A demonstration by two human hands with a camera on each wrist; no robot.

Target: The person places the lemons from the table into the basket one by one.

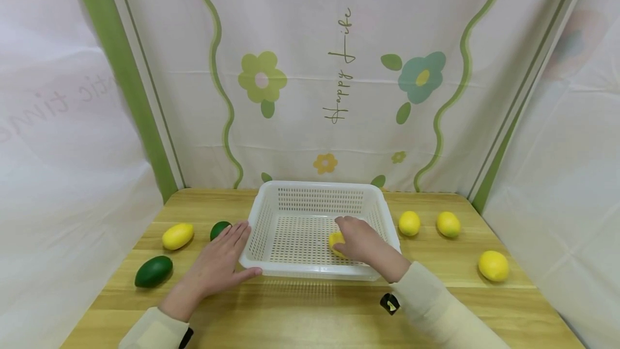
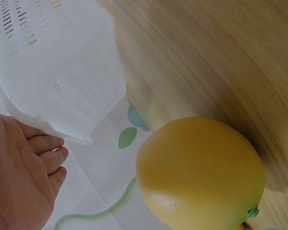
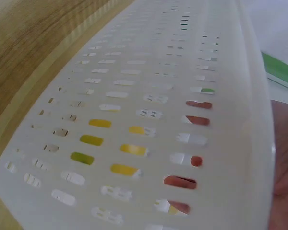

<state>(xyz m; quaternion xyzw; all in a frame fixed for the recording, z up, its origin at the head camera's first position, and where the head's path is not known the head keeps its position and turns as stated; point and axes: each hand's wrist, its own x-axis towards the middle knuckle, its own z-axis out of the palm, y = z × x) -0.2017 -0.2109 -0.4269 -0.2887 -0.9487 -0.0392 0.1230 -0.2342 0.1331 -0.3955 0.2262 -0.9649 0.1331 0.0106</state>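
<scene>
My right hand (image 1: pixel 360 238) reaches over the front right of the white plastic basket (image 1: pixel 316 269) and grips a yellow lemon (image 1: pixel 334 242) low inside it. Through the slots of the basket wall (image 3: pixel 149 120) in the right wrist view, patches of yellow and of the hand show. Along the basket's left side lies my left hand (image 1: pixel 218 263), fingers straight at the rim and thumb at the front corner. Those fingers touch the basket's outside in the left wrist view. A rounded yellow fruit (image 2: pixel 201 172) with a green stem nub looms close to that camera.
On the left of the wooden table (image 1: pixel 300 316) lie a yellow fruit (image 1: pixel 177 236) and a dark green fruit (image 1: pixel 154 271); another green one (image 1: pixel 219 229) is partly behind the left hand. Three lemons, the nearest lemon (image 1: pixel 493 266) included, sit to the right. A patterned curtain (image 1: pixel 300 139) stands behind.
</scene>
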